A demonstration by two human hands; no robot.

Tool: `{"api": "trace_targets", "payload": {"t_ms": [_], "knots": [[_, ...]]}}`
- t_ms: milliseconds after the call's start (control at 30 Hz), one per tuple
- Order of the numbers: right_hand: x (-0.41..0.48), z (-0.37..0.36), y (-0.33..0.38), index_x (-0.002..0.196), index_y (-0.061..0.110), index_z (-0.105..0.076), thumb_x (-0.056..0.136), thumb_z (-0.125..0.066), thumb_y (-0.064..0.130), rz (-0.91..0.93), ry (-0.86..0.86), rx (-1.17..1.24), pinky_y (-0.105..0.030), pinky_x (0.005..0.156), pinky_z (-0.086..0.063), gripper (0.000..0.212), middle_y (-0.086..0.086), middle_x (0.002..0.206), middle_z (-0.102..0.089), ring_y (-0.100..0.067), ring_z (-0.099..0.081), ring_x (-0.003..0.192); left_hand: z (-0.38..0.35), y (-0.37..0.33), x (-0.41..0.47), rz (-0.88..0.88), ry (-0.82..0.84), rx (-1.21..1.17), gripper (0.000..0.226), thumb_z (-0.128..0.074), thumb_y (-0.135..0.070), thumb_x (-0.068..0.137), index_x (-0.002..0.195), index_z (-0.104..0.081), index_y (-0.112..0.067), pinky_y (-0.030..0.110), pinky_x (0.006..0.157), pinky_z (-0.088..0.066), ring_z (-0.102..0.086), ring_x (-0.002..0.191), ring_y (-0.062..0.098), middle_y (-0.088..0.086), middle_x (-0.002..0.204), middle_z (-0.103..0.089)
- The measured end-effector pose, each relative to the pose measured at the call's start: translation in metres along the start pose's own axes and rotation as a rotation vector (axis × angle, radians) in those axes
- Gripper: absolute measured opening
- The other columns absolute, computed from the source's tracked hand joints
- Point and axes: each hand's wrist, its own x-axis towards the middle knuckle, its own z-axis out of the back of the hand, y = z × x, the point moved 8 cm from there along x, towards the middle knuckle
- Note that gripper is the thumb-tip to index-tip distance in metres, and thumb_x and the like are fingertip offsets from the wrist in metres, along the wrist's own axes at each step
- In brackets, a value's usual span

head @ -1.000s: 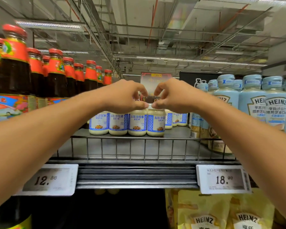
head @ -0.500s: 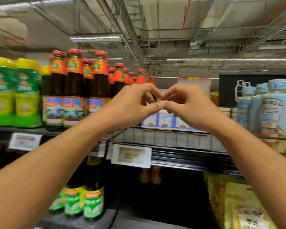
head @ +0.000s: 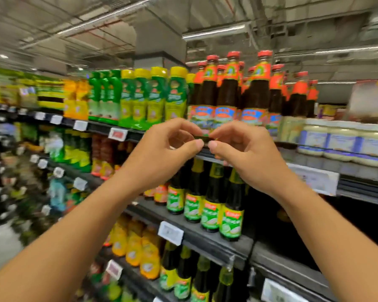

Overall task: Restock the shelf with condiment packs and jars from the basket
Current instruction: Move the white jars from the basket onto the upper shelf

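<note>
Up close, left hand (head: 162,147) and right hand (head: 244,149) meet just below the red-capped bottles (head: 225,94), covering their lower labels. The fingers (head: 198,146) of each pinch one end of a small dark pack (head: 202,138), too blurred to identify. Green bottles (head: 155,99) stand left of the red-capped ones, jars (head: 340,138) right, and a shelf (head: 205,238) of dark bottles (head: 212,205) lies beneath.
</note>
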Motion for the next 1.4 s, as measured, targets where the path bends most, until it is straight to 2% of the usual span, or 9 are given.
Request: {"api": "trace_targets", "payload": {"t_ms": [200,367,467,633,800,933,1067,1167,1400], "knots": [[-0.015,-0.103,0.000,0.090,0.023,-0.069,0.090,-0.073,0.009,-0.044,0.085,0.171,-0.038,0.064,-0.055,0.014,-0.010,0.082,-0.073,-0.028,-0.068,0.073,0.073,0.045,-0.082,0.180,-0.091,0.061,0.011,-0.070,-0.029,0.090,0.100,-0.069,-0.027,0.042,0.076,-0.057,-0.070,0.080,0.019,-0.002,0.084,-0.073],[-0.036,-0.183,-0.009,0.089,0.020,-0.070,0.090,-0.073,0.010,-0.109,0.174,0.315,-0.031,0.060,-0.055,0.011,-0.009,0.081,-0.074,-0.022,-0.069,0.070,0.114,0.077,-0.151,0.319,-0.150,0.060,0.011,-0.068,-0.030,0.086,0.096,-0.068,-0.031,0.029,0.069,-0.055,-0.068,0.076,0.011,-0.006,0.082,-0.072],[-0.054,-0.231,-0.018,0.087,0.025,-0.070,0.089,-0.072,0.007,-0.160,0.227,0.428,-0.028,0.059,-0.051,0.018,-0.001,0.076,-0.072,-0.016,-0.066,0.069,0.131,0.100,-0.191,0.408,-0.214,0.045,0.011,-0.069,-0.028,0.084,0.094,-0.068,-0.032,0.038,0.070,-0.056,-0.068,0.079,0.022,0.003,0.083,-0.071],[-0.087,-0.305,-0.041,0.087,0.017,-0.070,0.089,-0.070,0.000,-0.225,0.345,0.542,-0.018,0.057,-0.049,0.017,0.001,0.071,-0.072,-0.009,-0.066,0.062,0.145,0.143,-0.258,0.548,-0.318,0.050,0.016,-0.070,-0.036,0.078,0.093,-0.070,-0.032,0.038,0.072,-0.056,-0.066,0.074,0.014,-0.009,0.077,-0.068],[-0.129,-0.373,-0.079,0.088,0.016,-0.071,0.089,-0.070,-0.001,-0.337,0.459,0.607,-0.019,0.059,-0.051,0.017,-0.004,0.074,-0.073,-0.011,-0.066,0.065,0.146,0.191,-0.325,0.728,-0.434,0.039,0.016,-0.070,-0.025,0.081,0.097,-0.070,-0.024,0.049,0.076,-0.055,-0.061,0.074,0.017,-0.008,0.076,-0.067],[-0.171,-0.423,-0.116,0.089,0.017,-0.070,0.090,-0.069,0.001,-0.449,0.577,0.634,-0.023,0.050,-0.051,0.015,-0.006,0.072,-0.072,-0.013,-0.063,0.058,0.137,0.227,-0.376,0.887,-0.501,0.062,0.018,-0.069,-0.017,0.084,0.102,-0.069,-0.017,0.042,0.077,-0.056,-0.061,0.073,0.011,0.000,0.080,-0.069],[-0.214,-0.462,-0.149,0.093,0.014,-0.069,0.091,-0.067,0.003,-0.548,0.680,0.669,-0.031,0.057,-0.056,0.012,-0.009,0.074,-0.073,-0.023,-0.069,0.065,0.119,0.258,-0.426,1.034,-0.546,0.053,0.016,-0.070,-0.009,0.089,0.100,-0.068,-0.021,0.046,0.082,-0.055,-0.059,0.077,0.015,0.002,0.081,-0.067],[-0.249,-0.488,-0.173,0.090,0.016,-0.069,0.092,-0.066,0.001,-0.618,0.752,0.660,-0.023,0.055,-0.053,0.015,-0.004,0.072,-0.074,-0.014,-0.067,0.062,0.105,0.282,-0.466,1.140,-0.587,0.038,0.016,-0.069,-0.011,0.090,0.100,-0.067,-0.024,0.048,0.084,-0.054,-0.058,0.078,0.019,-0.001,0.079,-0.064],[-0.360,-0.543,-0.227,0.088,0.019,-0.068,0.092,-0.066,0.001,-0.793,0.954,0.572,-0.023,0.053,-0.053,0.018,0.001,0.069,-0.072,-0.011,-0.065,0.059,0.063,0.331,-0.584,1.416,-0.684,-0.032,0.016,-0.066,-0.012,0.093,0.098,-0.065,-0.027,0.035,0.075,-0.056,-0.061,0.080,0.021,0.008,0.084,-0.064]]}}
